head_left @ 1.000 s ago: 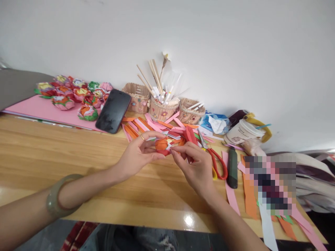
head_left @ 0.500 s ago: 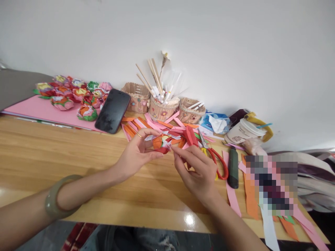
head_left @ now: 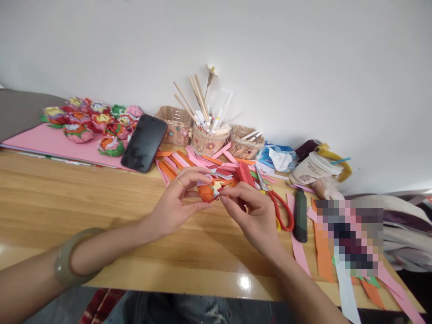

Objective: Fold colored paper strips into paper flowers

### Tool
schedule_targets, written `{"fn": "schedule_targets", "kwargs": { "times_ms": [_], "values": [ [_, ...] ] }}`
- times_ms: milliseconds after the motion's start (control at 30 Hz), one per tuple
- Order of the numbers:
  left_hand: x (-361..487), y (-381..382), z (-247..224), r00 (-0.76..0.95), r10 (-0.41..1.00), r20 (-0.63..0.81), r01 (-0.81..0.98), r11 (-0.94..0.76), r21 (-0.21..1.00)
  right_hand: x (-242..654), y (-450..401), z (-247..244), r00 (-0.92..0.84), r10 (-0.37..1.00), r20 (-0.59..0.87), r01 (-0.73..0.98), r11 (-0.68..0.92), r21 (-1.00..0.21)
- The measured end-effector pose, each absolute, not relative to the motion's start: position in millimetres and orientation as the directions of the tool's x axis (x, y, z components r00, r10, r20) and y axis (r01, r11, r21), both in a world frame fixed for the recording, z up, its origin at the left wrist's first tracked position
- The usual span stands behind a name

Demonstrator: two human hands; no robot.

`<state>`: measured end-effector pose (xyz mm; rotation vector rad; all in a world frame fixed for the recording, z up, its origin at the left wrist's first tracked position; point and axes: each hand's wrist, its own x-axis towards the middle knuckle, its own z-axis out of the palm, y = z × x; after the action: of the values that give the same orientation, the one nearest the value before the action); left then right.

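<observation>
Taking the small paper flower (head_left: 205, 193) as the centre of the dial and the wall as twelve, the two hands meet on it from opposite sides, over the worktop (head_left: 118, 202). The left hand (head_left: 178, 193), at nine o'clock, holds the orange flower between curled fingers and thumb, and pale yellow and white paper shows at its inner side. The right hand (head_left: 254, 211), at about four, has thumb and forefinger pinched at the flower's edge; which fold lies between those tips is too small to tell. A ring (head_left: 180, 182) sits on a left finger, and a bangle (head_left: 62, 265) circles that wrist at eight. Just behind the flower, from eleven round to one, lies a heap of paper strips (head_left: 214, 160), mostly pink, orange and red. Farther out at ten, a cluster of flower heads (head_left: 89, 121) rests on a pink sheet (head_left: 50, 141), with a dark phone (head_left: 143, 143) tilted beside them. Three decorated baskets (head_left: 202, 145) stand along the wall from eleven to half past one, the middle one bearing wooden sticks (head_left: 200, 94) and markers. A blue tissue pack (head_left: 270, 155) lies at two, and a lidded cup (head_left: 312, 168) leans between two and three. Red-handled scissors (head_left: 283, 211) lie between three and four, near a dark green tool (head_left: 300, 216), with longer strips (head_left: 324, 252) beyond at four.
</observation>
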<state>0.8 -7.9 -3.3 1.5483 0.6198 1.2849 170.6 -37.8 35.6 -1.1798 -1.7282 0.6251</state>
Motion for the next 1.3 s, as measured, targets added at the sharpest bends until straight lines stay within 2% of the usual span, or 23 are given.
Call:
{"fn": "schedule_targets", "kwargs": {
  "times_ms": [100,167,333,433,600,767,800,867,967,1033,1200,1300],
  "values": [
    [-1.1,-9.4,-3.9,0.309,0.827,0.469,-0.117,-0.457,0.882,170.3,-37.4,34.9,-0.125,0.911,0.393,0.425,0.407,-0.808],
    [-0.5,-8.8,-4.1,0.336,0.836,0.433,-0.171,-0.398,0.901,170.4,-37.7,34.7,-0.117,0.906,0.408,0.423,0.417,-0.804],
    [2.7,-2.7,-3.6,0.453,0.886,0.095,-0.355,0.082,0.931,171.4,-39.5,33.4,-0.107,0.845,0.524,0.502,0.501,-0.705],
    [1.9,-0.1,-3.4,0.525,0.851,0.003,-0.378,0.23,0.897,171.6,-40.6,32.1,-0.145,0.788,0.598,0.552,0.566,-0.612],
    [0.4,0.6,-3.8,0.517,0.855,0.04,-0.433,0.221,0.874,171.7,-41.0,27.6,-0.214,0.665,0.715,0.631,0.653,-0.418],
    [0.9,3.3,-6.6,0.394,0.917,0.061,-0.356,0.09,0.93,173.0,-41.1,24.1,-0.268,0.601,0.753,0.669,0.678,-0.303],
    [0.9,3.7,-6.7,0.392,0.918,0.068,-0.346,0.078,0.935,172.9,-41.2,25.1,-0.268,0.613,0.743,0.656,0.681,-0.326],
    [0.7,4.1,-5.9,0.403,0.912,0.076,-0.338,0.071,0.938,172.0,-40.9,28.9,-0.244,0.691,0.681,0.602,0.658,-0.452],
    [0.2,3.8,-3.4,0.417,0.906,0.075,-0.326,0.072,0.943,170.6,-39.1,35.4,-0.211,0.842,0.496,0.515,0.527,-0.676],
    [0.1,3.5,-2.4,0.414,0.907,0.078,-0.322,0.066,0.944,170.2,-37.5,38.2,-0.196,0.891,0.409,0.491,0.451,-0.746],
    [0.5,3.9,-4.2,0.394,0.914,0.097,-0.34,0.047,0.939,170.7,-35.5,40.3,-0.17,0.924,0.342,0.481,0.381,-0.79],
    [1.0,4.4,-5.3,0.389,0.916,0.102,-0.34,0.04,0.94,170.5,-35.6,39.1,-0.183,0.906,0.382,0.526,0.419,-0.74]
  ]
}}
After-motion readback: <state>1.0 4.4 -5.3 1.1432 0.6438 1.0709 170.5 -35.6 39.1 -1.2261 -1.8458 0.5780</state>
